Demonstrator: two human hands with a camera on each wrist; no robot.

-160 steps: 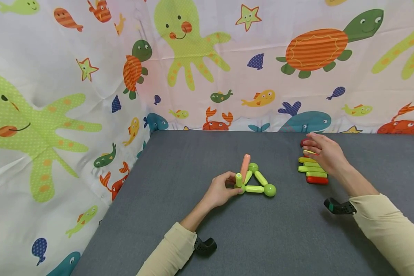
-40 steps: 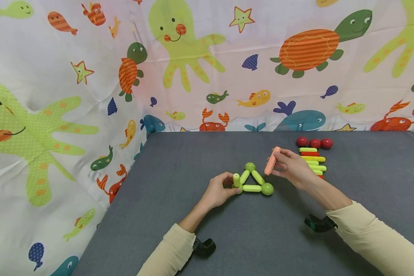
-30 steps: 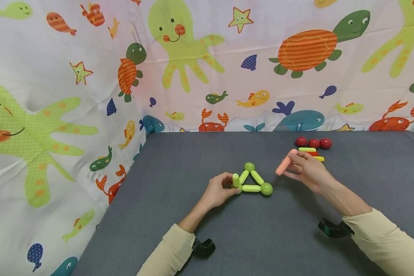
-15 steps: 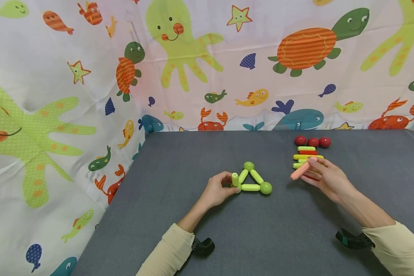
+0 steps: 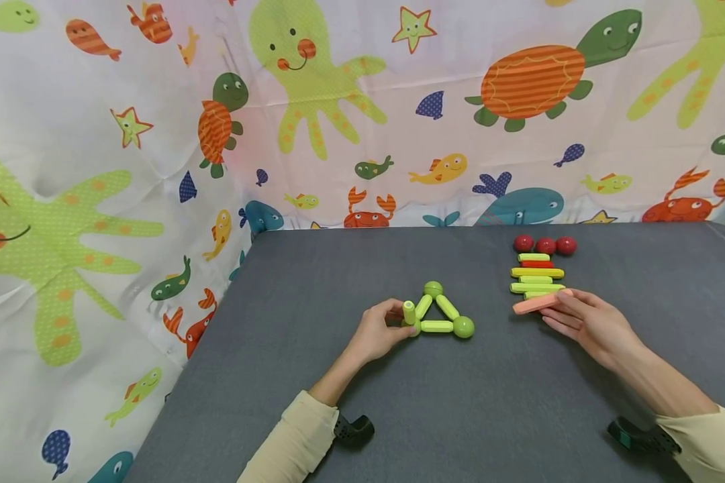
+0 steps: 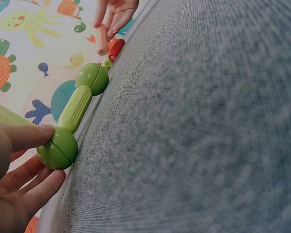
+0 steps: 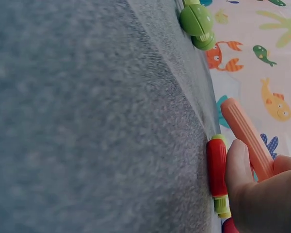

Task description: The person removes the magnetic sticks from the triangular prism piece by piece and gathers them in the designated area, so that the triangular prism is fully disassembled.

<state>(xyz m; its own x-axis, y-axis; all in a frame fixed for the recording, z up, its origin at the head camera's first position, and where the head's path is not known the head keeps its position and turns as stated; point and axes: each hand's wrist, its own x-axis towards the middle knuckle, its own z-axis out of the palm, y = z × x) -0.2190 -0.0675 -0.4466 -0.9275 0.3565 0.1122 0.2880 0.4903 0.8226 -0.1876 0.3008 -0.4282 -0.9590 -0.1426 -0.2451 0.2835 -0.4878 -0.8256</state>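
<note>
My right hand [image 5: 601, 330] pinches a peach ribbed building stick [image 5: 533, 304] between thumb and fingers, over the front end of a row of sticks. In the right wrist view a red stick [image 7: 217, 167] lies just beside the thumb, largely covered in the head view. Left of this, a flat triangle of green sticks and balls lies on the table. My left hand [image 5: 376, 331] grips its left corner ball [image 6: 58, 149], with a short green stick [image 5: 409, 312] standing up from that corner. The triangle's other balls are the right ball [image 5: 463, 327] and far ball [image 5: 433, 289].
Several green, yellow and red sticks, among them a yellow stick [image 5: 538, 273], are lined up at the right. Behind them sit three dark red balls [image 5: 545, 245]. A sea-animal curtain [image 5: 350, 121] borders the grey table [image 5: 447, 402] at the back and left.
The peach stick, earlier standing by the triangle's left corner, is now in my right hand, carried rightward to the row and turned nearly level. My left hand stays at the corner.
</note>
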